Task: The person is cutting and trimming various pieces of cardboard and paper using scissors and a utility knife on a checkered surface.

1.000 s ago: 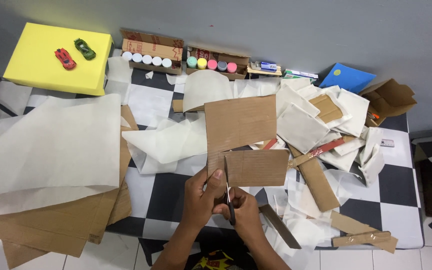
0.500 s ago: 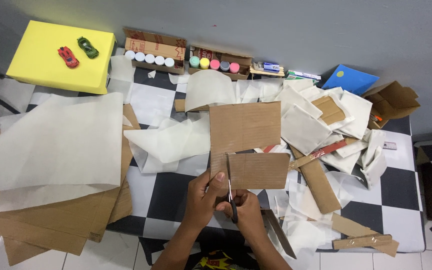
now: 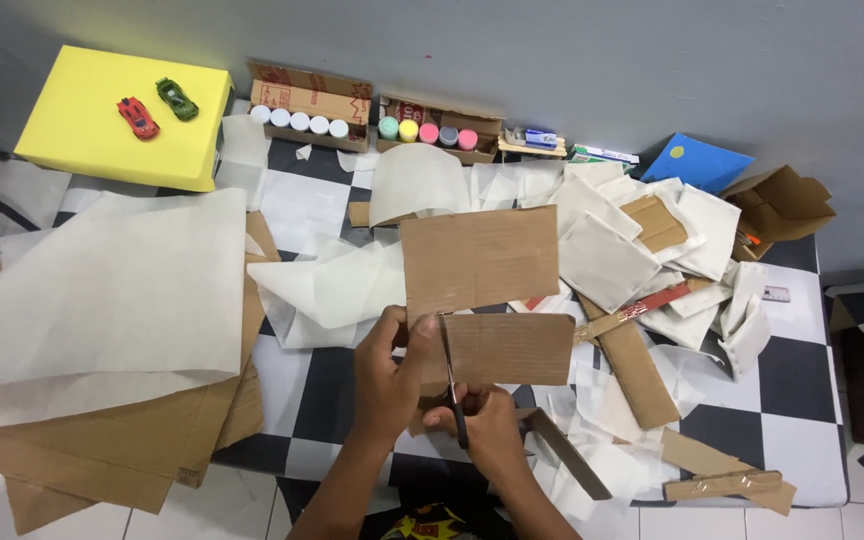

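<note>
Seen from the head camera. Left hand (image 3: 389, 375) closed in a pinch grip on the left edge of a cardboard piece (image 3: 497, 300), thumb on the near face, sheet held upright above the checkered floor (image 3: 322, 385). Right hand (image 3: 482, 430) closed around the handles of the scissors (image 3: 449, 380), blades pointing up into the sheet's lower half. Compared with half a second and one second ago: blades standing higher in the board, lower right portion now parted from the upper portion along a horizontal slit and sagging slightly as a rounded-cornered flap. Judged from this: cut advancing upward, a strip at the left close to being separated, more cutting left above the blade tips.

Around the hands: large sheets of white paper (image 3: 102, 290) over flat cardboard at left; crumpled paper and cardboard offcuts (image 3: 642, 370) at right; yellow box (image 3: 122, 115) with a red toy car (image 3: 138, 118) and a green one (image 3: 177, 99); paint pots (image 3: 422, 131) in open cartons along the wall; blue folder (image 3: 697, 162) far right.
</note>
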